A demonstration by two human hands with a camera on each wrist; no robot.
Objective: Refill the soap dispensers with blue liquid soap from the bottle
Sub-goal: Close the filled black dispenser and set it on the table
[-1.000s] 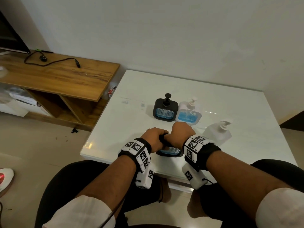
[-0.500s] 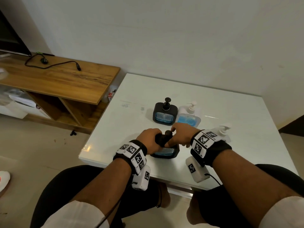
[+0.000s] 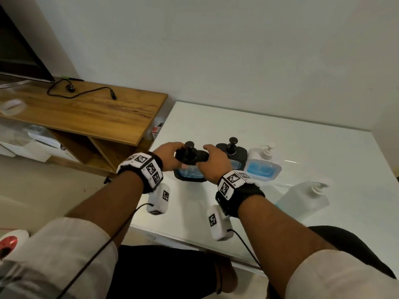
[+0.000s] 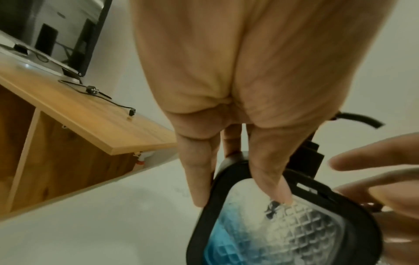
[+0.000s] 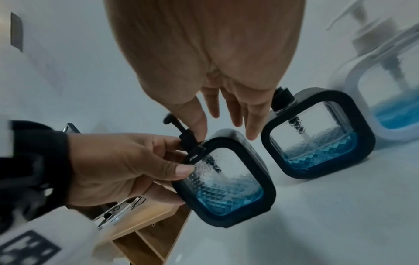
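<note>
My left hand (image 3: pixel 170 157) grips a black-framed soap dispenser (image 3: pixel 190 171) by its upper left corner, thumb on the glass face, and holds it tilted over the white table (image 3: pixel 280 137). Blue soap fills its lower part (image 5: pixel 229 195). My right hand (image 5: pixel 217 100) hovers over its top with the fingers straight, and one fingertip touches the black pump collar (image 5: pixel 189 141). Just to the right stand a second black dispenser (image 3: pixel 232 153) and a white-framed dispenser (image 3: pixel 263 168), both part full of blue soap. The large clear refill bottle (image 3: pixel 306 200) stands at the near right.
A wooden TV cabinet (image 3: pixel 86 111) with a cable on top stands to the left of the table, a screen (image 3: pixel 19 59) at its back. The wall runs close behind the table. My knees are under the near table edge (image 3: pixel 194 240).
The held dispenser has gone from near the front edge up and away, to beside the other black dispenser. My right hand's fingers have loosened from the pump and straightened.
</note>
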